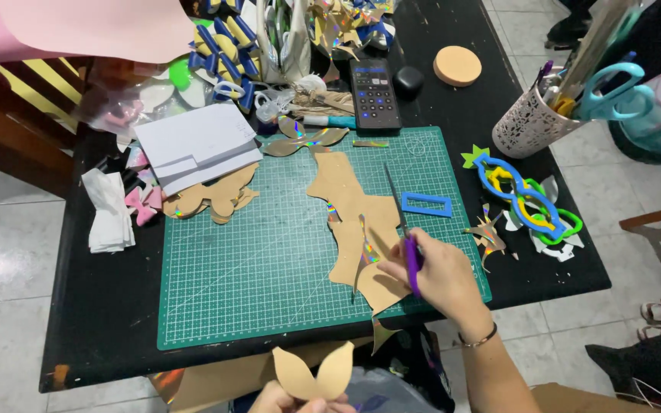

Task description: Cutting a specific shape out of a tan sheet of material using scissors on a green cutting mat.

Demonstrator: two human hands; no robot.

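The right hand (pixel 441 275) is closed around the purple handles of a pair of scissors (pixel 403 229), and its grip is clamped on them. The thin blades point away from the person and lie over the brown sheet (pixel 350 203). This sheet is flat and matte, with an irregular outline where shapes are cut out, and small strips of its shiny rainbow side show at the cut edges. It lies on the green cutting mat (pixel 269 260), which has a fine white grid.

The left hand (pixel 288 399) is at the lower edge of the view, below the edge of the tabletop (pixel 109 306). Its fingers are pinched together on a brown cut-out piece (pixel 314 373) with two pointed lobes like a bow.

On the mat, just beside the scissors' blades, lies a blue rectangular frame (pixel 426 205). To the right, on the black tabletop, are blue, yellow and green plastic templates (pixel 529 200) in a heap. A white perforated cup (pixel 525 122) stands further back and holds teal-handled scissors (pixel 610 88) and pens. Behind the mat are a dark calculator (pixel 374 93) and a round cork disc (pixel 457 66). On the left lie white paper sheets (pixel 196 141) over more brown cut-out shapes (pixel 216 200).
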